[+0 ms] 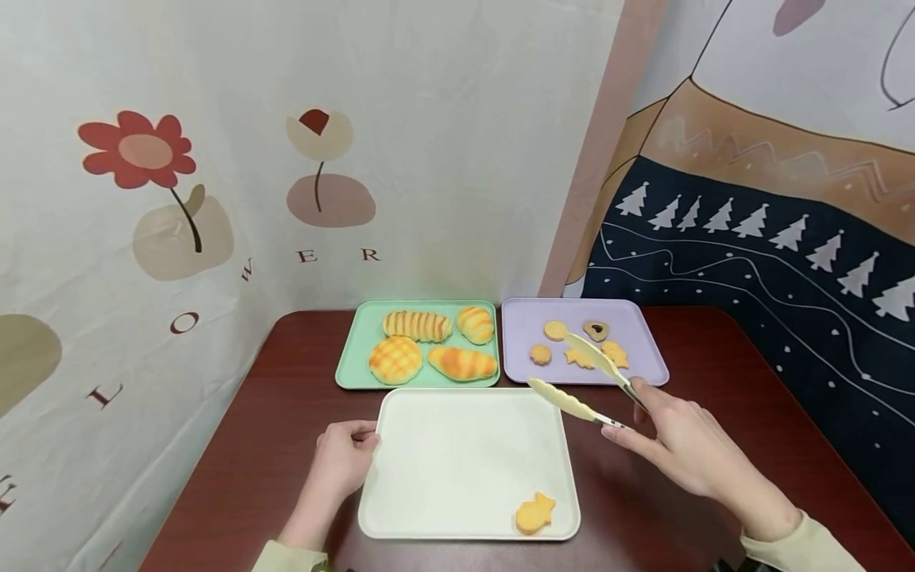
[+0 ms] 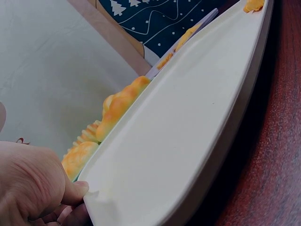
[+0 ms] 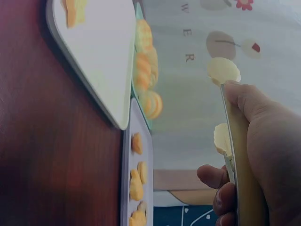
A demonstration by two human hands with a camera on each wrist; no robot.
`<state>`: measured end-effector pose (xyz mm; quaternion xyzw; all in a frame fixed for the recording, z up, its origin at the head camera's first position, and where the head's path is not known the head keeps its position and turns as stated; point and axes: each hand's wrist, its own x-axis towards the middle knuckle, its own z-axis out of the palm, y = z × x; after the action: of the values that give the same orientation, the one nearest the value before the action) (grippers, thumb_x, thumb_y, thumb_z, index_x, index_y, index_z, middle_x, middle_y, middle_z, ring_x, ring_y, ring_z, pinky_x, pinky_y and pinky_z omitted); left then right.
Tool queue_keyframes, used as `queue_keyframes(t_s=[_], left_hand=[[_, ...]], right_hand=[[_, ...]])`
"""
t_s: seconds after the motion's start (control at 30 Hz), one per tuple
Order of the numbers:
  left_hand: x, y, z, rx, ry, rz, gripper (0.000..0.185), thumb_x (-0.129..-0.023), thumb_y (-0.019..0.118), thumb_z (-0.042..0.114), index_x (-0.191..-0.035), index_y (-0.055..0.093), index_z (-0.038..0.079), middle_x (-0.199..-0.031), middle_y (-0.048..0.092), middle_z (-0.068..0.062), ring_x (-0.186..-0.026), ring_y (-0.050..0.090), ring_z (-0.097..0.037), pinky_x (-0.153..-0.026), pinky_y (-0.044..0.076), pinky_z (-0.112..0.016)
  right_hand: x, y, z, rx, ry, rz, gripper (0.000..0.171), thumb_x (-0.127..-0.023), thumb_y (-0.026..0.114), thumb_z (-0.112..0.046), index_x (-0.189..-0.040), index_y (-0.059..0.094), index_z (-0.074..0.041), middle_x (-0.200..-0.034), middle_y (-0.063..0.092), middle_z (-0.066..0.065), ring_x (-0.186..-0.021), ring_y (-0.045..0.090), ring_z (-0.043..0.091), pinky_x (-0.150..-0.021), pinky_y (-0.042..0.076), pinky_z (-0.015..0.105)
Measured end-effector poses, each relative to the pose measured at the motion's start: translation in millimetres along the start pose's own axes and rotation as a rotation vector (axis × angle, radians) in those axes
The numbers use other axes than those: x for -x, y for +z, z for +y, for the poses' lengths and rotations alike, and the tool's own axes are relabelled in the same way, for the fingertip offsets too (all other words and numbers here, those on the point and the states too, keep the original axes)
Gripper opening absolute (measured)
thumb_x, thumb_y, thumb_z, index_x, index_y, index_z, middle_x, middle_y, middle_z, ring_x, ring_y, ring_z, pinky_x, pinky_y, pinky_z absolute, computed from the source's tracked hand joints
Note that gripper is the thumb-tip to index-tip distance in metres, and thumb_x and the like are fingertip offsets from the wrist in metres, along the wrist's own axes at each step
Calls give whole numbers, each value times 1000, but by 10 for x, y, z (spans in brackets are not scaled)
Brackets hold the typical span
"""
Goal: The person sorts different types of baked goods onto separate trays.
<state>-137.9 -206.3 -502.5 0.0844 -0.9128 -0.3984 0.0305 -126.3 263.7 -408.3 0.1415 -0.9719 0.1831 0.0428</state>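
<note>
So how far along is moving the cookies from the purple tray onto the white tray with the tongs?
One yellow fish-shaped cookie already lies on the white rectangular tray. The right hand holds cream-tipped tongs open above the purple tray, gripping nothing; the left hand holds the white tray's edge. Five cookies remain there.

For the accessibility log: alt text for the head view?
Right hand holds open tongs over a purple tray of cookies; left hand grips a white tray holding one cookie. Behind, a green tray holds four breads.
</note>
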Motion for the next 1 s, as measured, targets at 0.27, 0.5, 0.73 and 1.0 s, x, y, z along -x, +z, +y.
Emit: queue_keyframes(t_s=[0.27, 0.5, 0.73, 1.0], left_hand=[[4, 9, -18, -2, -7, -4, 19, -98, 71, 4, -114, 80, 0, -93, 76, -3, -88, 71, -22, -73, 58, -38], [-1, -4, -14, -6, -9, -6, 20, -98, 71, 5, -115, 79, -1, -92, 75, -2, -87, 70, -22, -73, 57, -38], [-14, -6, -4, -6, -12, -10, 20, -98, 70, 5, -116, 79, -1, -92, 74, -2, -87, 70, -21, -71, 57, -37], [-22, -2, -15, -4, -10, -15, 21, -99, 70, 6, -116, 79, -1, -92, 74, -2, -86, 69, -20, -71, 57, -37]], right_hand=[[207, 104, -131, 18, 28, -45, 86, -91, 68, -72, -140, 60, -1, -84, 57, -6, -63, 47, 7, -53, 42, 27], [353, 215, -141, 24, 9, -61, 85, -90, 72, -70, -140, 63, -3, -83, 57, -13, -64, 47, 2, -56, 43, 26], [431, 294, -107, 2, 45, -199, 87, -89, 69, -75, -141, 63, -5, -84, 58, -13, -67, 47, 2, -58, 44, 27], [495, 364, -137, -49, 139, -357, 98, -83, 68, -81, -143, 64, -4, -104, 69, -6, -82, 57, 10, -69, 53, 33]])
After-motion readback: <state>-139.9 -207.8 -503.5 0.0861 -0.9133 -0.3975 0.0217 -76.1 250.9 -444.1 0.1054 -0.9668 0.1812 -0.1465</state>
